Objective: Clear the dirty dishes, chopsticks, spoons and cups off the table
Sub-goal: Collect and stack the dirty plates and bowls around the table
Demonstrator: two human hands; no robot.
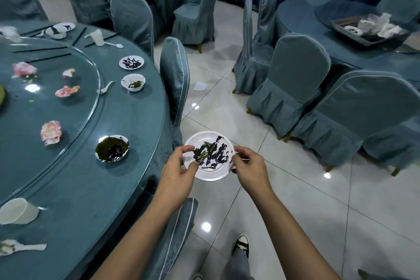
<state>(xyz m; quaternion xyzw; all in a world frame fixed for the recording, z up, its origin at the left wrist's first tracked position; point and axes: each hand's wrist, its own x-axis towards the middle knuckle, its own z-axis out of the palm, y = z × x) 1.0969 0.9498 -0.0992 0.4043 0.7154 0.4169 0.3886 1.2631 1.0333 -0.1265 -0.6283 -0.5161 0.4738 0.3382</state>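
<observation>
Here, from the head camera, we hold a smeared white plate (211, 171) out over the floor, just off the round table (113, 188). The left hand (177, 170) pinches its left rim and the right hand (250, 168) its right rim, fingers curled. The grey tray (350, 34) of used dishes sits well ahead, rightward — nearer the right hand, we judge.

You work under soft, even overhead light. Small lamp reflections dot the tiled floor (206, 226) and the glass turntable (68, 107). Shadows beneath the bowl (112, 148) and the cup (18, 211) are faint and diffuse. Wide-angle distortion bends the chairs (368, 107) near the frame edges. The distant tray (350, 34) and the upper-left corner appear smeared; the centre is sharp.
</observation>
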